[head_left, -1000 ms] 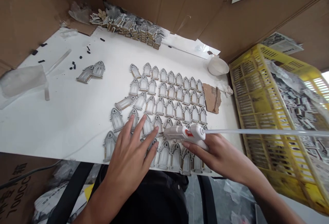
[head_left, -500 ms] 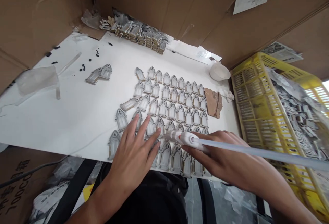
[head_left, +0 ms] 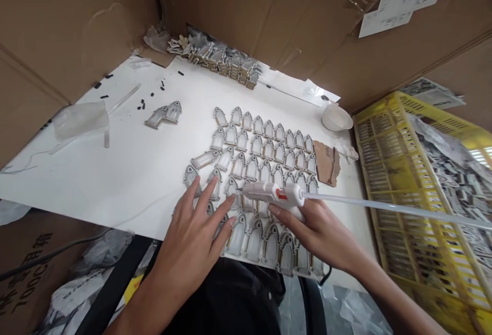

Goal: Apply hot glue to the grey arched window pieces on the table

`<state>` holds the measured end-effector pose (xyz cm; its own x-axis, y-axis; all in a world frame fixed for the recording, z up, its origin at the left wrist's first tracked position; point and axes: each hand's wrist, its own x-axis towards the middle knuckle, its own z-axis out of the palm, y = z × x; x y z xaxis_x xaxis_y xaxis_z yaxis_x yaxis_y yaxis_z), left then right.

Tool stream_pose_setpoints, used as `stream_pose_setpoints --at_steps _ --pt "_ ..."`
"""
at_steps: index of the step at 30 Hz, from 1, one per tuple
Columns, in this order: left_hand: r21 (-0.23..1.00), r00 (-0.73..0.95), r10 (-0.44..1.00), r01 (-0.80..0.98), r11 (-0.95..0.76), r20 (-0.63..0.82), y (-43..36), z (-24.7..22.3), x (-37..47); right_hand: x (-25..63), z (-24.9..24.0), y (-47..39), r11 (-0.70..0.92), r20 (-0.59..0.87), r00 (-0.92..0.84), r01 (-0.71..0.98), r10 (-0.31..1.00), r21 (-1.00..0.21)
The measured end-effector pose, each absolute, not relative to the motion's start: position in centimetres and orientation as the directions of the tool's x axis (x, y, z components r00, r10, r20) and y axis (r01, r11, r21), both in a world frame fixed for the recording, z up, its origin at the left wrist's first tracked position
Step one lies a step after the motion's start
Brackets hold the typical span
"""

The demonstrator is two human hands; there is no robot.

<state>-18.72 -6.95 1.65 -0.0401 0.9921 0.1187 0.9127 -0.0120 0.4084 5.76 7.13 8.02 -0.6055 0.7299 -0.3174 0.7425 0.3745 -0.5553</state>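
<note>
My right hand (head_left: pixel 321 230) is wrapped round a white hot glue gun (head_left: pixel 265 194) with a red part on its side. A long translucent glue stick (head_left: pixel 369 204) runs out of its back to the right. The nozzle points left, close over a small arched window-shaped piece (head_left: pixel 231 191); whether it touches cannot be made out. My left hand (head_left: pixel 198 227) lies spread over the lower left pieces, its fingertips by that piece and hiding some others. Rows of grey-white arched pieces (head_left: pixel 265 171) cover the middle of the white table (head_left: pixel 134 181).
Stacked arched pieces (head_left: pixel 234 66) stand along the back cardboard wall (head_left: pixel 238 12). Two pieces (head_left: pixel 163 114) lie apart at left, near black bits and a clear plastic bag (head_left: pixel 82 120). Right are a white bowl (head_left: pixel 337 117), torn cardboard (head_left: pixel 326 163) and a yellow crate (head_left: pixel 388 186) of parts.
The glue gun has moved left relative to the rows and turned, showing more of its side. My left hand has shifted slightly left over the pieces. The whole view has shifted a little.
</note>
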Motion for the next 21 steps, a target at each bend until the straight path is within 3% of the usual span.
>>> stream_pose_setpoints --at_steps 21 --pt "0.411 -0.027 0.994 0.912 -0.018 0.104 -7.17 1.09 -18.88 4.63 6.95 7.37 0.426 -0.346 -0.582 0.795 0.736 -0.432"
